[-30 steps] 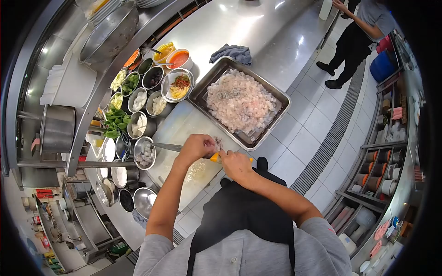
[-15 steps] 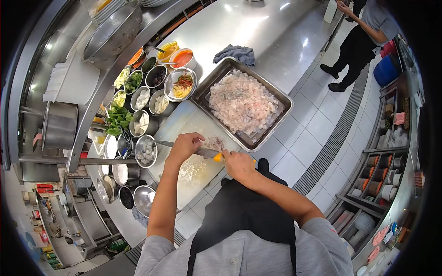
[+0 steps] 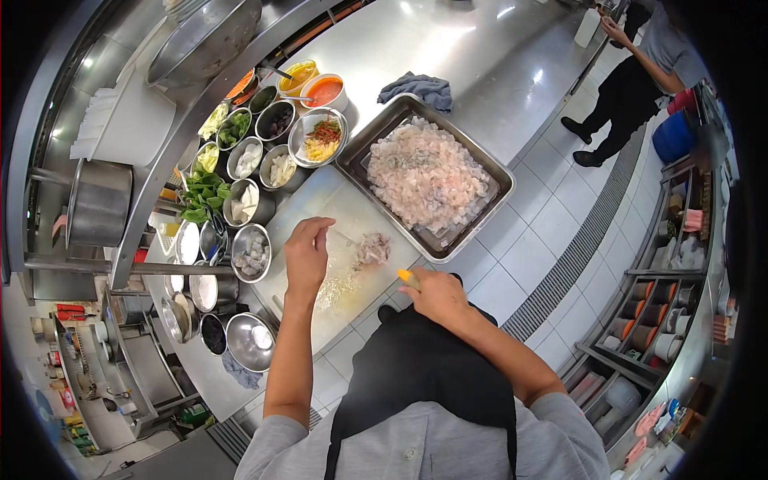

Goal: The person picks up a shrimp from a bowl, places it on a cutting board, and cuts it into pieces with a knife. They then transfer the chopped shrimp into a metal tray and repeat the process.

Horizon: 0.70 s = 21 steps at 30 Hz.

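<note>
My left hand (image 3: 307, 254) is over the white cutting board (image 3: 356, 300), its fingers drawn together. I cannot tell what, if anything, is between the fingertips. At the board's near right edge, my right hand (image 3: 438, 296) is wrapped around the yellow handle of a knife (image 3: 409, 278); its blade does not show. A small heap of pinkish-grey scraps (image 3: 373, 250) lies on the board between my hands, with wet whitish bits closer to me. Just left of my left hand, a steel bowl (image 3: 252, 254) contains grey, raw shrimp-like pieces.
Past the board sits a deep steel tray (image 3: 472, 234) heaped with pale, raw chopped pieces. Several ingredient bowls line the left, with an upturned-looking shiny bowl (image 3: 250, 342) nearest. A grey cloth (image 3: 416, 90) lies behind the tray. Another person (image 3: 624, 88) stands at the far right.
My hands have moved apart: the left back to the left, the right toward the board's near right edge. The knife blade, earlier across the board under my left hand, is out of sight.
</note>
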Motion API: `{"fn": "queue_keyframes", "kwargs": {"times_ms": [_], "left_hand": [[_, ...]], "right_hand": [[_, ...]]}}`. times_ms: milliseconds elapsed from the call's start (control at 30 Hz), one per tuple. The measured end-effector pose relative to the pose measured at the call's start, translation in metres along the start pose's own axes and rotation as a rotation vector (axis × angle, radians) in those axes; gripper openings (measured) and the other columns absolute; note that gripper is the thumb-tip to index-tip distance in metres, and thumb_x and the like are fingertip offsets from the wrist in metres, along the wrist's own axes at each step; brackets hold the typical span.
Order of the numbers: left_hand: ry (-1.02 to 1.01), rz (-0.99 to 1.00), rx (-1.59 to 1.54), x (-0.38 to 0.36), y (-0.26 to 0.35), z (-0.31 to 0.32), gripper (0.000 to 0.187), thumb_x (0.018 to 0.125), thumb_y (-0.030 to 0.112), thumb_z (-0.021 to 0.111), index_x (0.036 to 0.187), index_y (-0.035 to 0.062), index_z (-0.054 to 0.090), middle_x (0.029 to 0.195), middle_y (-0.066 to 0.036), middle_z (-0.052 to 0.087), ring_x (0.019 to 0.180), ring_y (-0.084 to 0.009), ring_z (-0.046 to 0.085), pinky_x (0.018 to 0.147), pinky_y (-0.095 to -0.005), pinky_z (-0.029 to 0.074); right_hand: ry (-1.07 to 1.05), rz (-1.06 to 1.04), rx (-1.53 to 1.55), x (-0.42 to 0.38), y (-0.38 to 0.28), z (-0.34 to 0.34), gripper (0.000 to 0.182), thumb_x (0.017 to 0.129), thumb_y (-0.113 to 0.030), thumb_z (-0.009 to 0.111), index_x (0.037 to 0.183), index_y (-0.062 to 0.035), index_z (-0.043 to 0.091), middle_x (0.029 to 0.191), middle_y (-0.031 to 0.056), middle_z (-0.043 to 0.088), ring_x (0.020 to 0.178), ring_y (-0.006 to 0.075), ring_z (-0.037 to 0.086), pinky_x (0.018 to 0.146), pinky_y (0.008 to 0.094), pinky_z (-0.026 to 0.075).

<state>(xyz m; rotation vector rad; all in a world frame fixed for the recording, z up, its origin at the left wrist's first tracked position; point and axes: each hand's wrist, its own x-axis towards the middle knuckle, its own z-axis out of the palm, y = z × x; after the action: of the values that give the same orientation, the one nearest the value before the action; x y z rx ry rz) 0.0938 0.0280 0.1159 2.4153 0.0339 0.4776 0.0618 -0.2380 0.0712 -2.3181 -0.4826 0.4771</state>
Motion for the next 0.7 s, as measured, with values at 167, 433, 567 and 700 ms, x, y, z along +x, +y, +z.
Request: {"fn": "queue_keyframes", "kwargs": {"times_ms": [167, 433, 567, 700], "left_hand": [[0.027, -0.227, -0.058, -0.039, -0.034, 0.021, 0.024, 0.093, -0.005, 0.06, 0.107, 0.0059, 0.077, 0.102, -0.016, 0.075, 0.087, -0.0325, 0.072, 0.08, -0.0392, 0.057], [-0.185, -0.148, 0.097, -0.074, -0.052, 0.063, 0.049, 0.09, 0.012, 0.072, 0.138, 0.0035, 0.061, 0.137, -0.02, 0.062, 0.127, -0.0391, 0.054, 0.111, -0.0449, 0.043], [-0.258, -0.298, 0.03, -0.08, -0.037, 0.054, 0.084, 0.076, 0.017, 0.087, 0.15, 0.0056, 0.047, 0.141, -0.021, 0.056, 0.131, -0.0413, 0.049, 0.113, -0.0473, 0.04], [-0.238, -0.318, 0.069, -0.09, -0.029, 0.055, 0.112, 0.063, 0.013, 0.094, 0.158, 0.0064, 0.035, 0.145, -0.024, 0.048, 0.133, -0.0429, 0.045, 0.114, -0.0493, 0.04]], "right_hand": [[-0.025, 0.214, 0.016, -0.013, 0.028, -0.014, 0.048, 0.097, -0.044, 0.066, 0.104, 0.003, 0.065, 0.087, 0.0285, 0.07, 0.085, 0.0489, 0.068, 0.076, 0.0556, 0.054], [-0.106, 0.334, 0.109, -0.021, 0.046, -0.008, 0.053, 0.1, -0.048, 0.061, 0.11, 0.0039, 0.064, 0.091, 0.0326, 0.069, 0.088, 0.0528, 0.066, 0.08, 0.0556, 0.052], [-0.173, 0.346, 0.152, -0.019, 0.036, 0.001, 0.054, 0.1, -0.049, 0.06, 0.112, 0.004, 0.062, 0.094, 0.0344, 0.068, 0.093, 0.0536, 0.066, 0.082, 0.0561, 0.052], [-0.19, 0.294, 0.138, -0.017, 0.026, 0.014, 0.053, 0.1, -0.048, 0.061, 0.111, 0.0038, 0.062, 0.093, 0.0344, 0.068, 0.092, 0.054, 0.066, 0.083, 0.057, 0.052]]}}
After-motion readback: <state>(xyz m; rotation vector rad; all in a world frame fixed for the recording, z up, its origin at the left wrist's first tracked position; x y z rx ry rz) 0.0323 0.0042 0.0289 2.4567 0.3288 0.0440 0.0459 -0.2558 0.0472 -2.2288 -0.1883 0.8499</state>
